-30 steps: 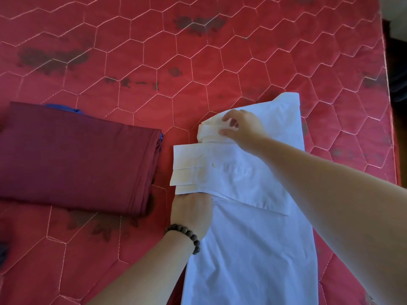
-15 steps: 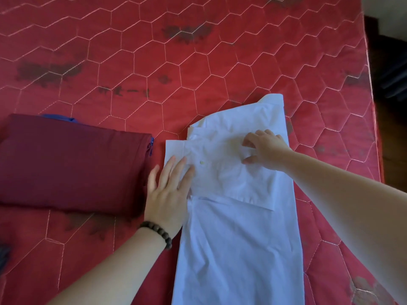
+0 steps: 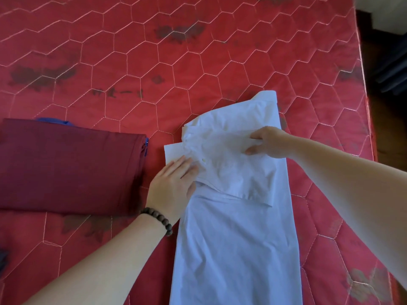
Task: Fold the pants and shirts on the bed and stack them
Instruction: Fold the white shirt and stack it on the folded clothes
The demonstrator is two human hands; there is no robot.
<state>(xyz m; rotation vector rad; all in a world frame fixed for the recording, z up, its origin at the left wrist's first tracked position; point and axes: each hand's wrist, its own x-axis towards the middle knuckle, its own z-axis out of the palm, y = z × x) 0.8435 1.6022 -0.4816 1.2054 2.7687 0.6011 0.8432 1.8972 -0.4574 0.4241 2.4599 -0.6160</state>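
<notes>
A red quilted bed (image 3: 198, 69) fills the view, with a white shirt (image 3: 237, 238) lying lengthwise at its centre-right and a folded maroon garment (image 3: 66, 166) just left of it. The left hand (image 3: 174, 186), fingers straight, presses the folded sleeve edge flat, likely to anchor it, while the right hand (image 3: 268, 144) pinches the crumpled upper cloth, seemingly to pull it smooth. The shirt's lower half lies narrow and flat.

Wide bare mattress (image 3: 198, 62) is seen beyond the shirt (image 3: 237, 238). On the left, passage is blocked by folded maroon cloth (image 3: 66, 168), just beside the left hand (image 3: 174, 183).
</notes>
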